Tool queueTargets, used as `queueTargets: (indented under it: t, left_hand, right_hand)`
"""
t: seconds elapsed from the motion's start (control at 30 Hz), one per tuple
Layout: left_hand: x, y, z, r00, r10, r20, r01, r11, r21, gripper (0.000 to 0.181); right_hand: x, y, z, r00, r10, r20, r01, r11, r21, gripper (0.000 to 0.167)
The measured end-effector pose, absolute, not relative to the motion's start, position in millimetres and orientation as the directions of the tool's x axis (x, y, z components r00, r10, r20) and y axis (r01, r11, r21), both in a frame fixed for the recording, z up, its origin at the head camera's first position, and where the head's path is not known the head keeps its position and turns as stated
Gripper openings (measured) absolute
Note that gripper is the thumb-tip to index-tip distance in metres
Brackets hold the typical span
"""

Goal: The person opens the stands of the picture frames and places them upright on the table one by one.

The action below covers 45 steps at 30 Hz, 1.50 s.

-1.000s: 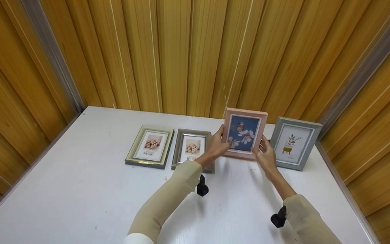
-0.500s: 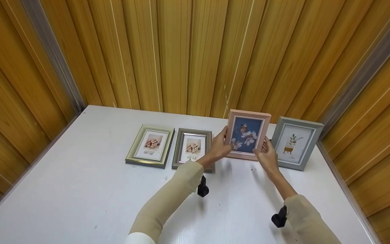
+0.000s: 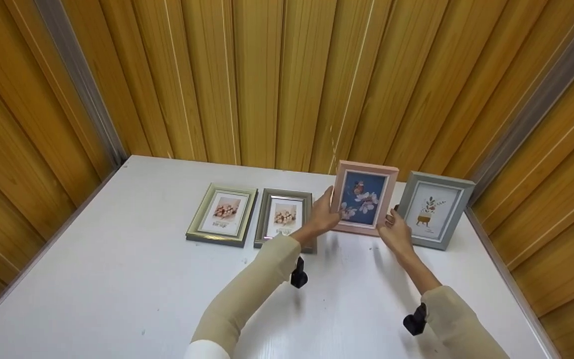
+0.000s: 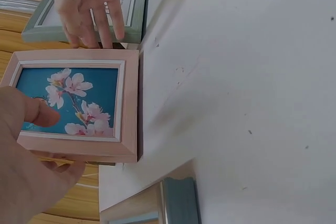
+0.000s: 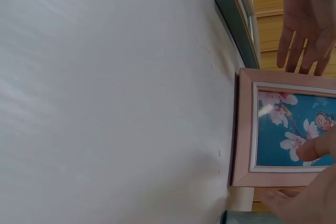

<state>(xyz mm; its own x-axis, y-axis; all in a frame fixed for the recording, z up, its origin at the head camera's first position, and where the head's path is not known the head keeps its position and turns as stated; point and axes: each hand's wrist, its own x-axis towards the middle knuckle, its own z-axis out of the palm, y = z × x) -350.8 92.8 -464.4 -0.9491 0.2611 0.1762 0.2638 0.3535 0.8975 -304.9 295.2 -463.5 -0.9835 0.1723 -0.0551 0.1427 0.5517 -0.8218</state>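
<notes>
Altogether, four picture frames are on one white counter (image 3: 157, 299): two lying flat and two standing upright. Listed from left to right, they are the gold frame (image 3: 193, 225) (flat), the grey-brown frame (image 3: 263, 219) (flat), the pink frame (image 3: 365, 199) (upright) and the grey-green frame (image 3: 403, 212) (upright).

Two hands flank the pink frame, which stands near the rear edge of the counter, just beside the grey-green frame. The left hand (image 3: 323, 212) is at its left side and the right hand (image 3: 396, 232) at its lower right corner. Both hands have loosely extended fingers; each thumb overlaps the front of the pink frame in its own wrist view. Exact contact at the fingertips cannot be determined.

Markings: the gold frame and the grey-brown frame each carry one flower print with a short block of lettering below it, too small to read. The grey-green frame carries one plant-in-pot print (image 3: 425, 217) with small, unreadable text at its lower right. The pink frame contains one blue print with pink-white blossoms (image 5: 293, 142) and one butterfly (image 5: 324, 121).

Equipment: two beige sleeves (image 3: 247, 294), each with one black device (image 3: 298, 276) beneath the wrist.
</notes>
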Motion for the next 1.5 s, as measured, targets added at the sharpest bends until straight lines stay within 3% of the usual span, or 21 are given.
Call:
queueTargets:
  t: [0.17,0.33,0.67,0.97,1.13,1.23,1.4,1.5]
  left_hand:
    - [-349.6,88.5,-463.3,-0.947,0.262,0.187,0.286,0.419,0.862,0.075]
    - [-349.1,72.0,-463.5,-0.943,0.276,0.185,0.299,0.467,0.832,0.072]
    - [-324.0,-37.4,-467.6,-0.953,0.285,0.105,0.274,0.653,0.706,0.068]
    - [-310.6,-75.9,-488.9,-0.935,0.271,0.230,0.348,0.564,0.749,0.066]
    - [-307.9,-68.6,-495.5,-0.957,0.243,0.159,0.268,0.532,0.803,0.072]
    - [-307.4,-65.5,-497.3,-0.966,0.238,0.099,0.209,0.500,0.840,0.077]
    - [-308.9,-64.9,-498.5,-0.978,0.206,0.042,0.129,0.429,0.894,0.081]
    - [-310.1,-66.1,-499.0,-0.986,0.167,-0.025,0.045,0.403,0.914,0.083]
  right_hand:
    - [-297.9,302.2,-453.5,-0.986,0.133,-0.098,0.162,0.647,-0.745,0.064]
    - [-291.9,297.9,-452.0,-0.994,0.092,-0.064,0.110,0.689,-0.716,0.048]
    - [-287.8,239.5,-467.0,-0.983,-0.116,-0.144,0.042,0.620,-0.783,0.034]
    - [-292.3,200.0,-478.8,-0.955,-0.220,-0.201,0.044,0.562,-0.826,0.040]
    - [-295.5,180.0,-488.8,-0.946,-0.259,-0.195,0.018,0.560,-0.828,0.049]
    - [-299.1,169.0,-494.1,-0.947,-0.261,-0.190,0.014,0.555,-0.832,0.041]
    - [-307.6,154.3,-501.5,-0.964,-0.206,-0.169,0.020,0.576,-0.817,0.014]
    - [-311.8,148.8,-504.8,-0.973,-0.184,-0.141,0.005,0.589,-0.808,0.011]
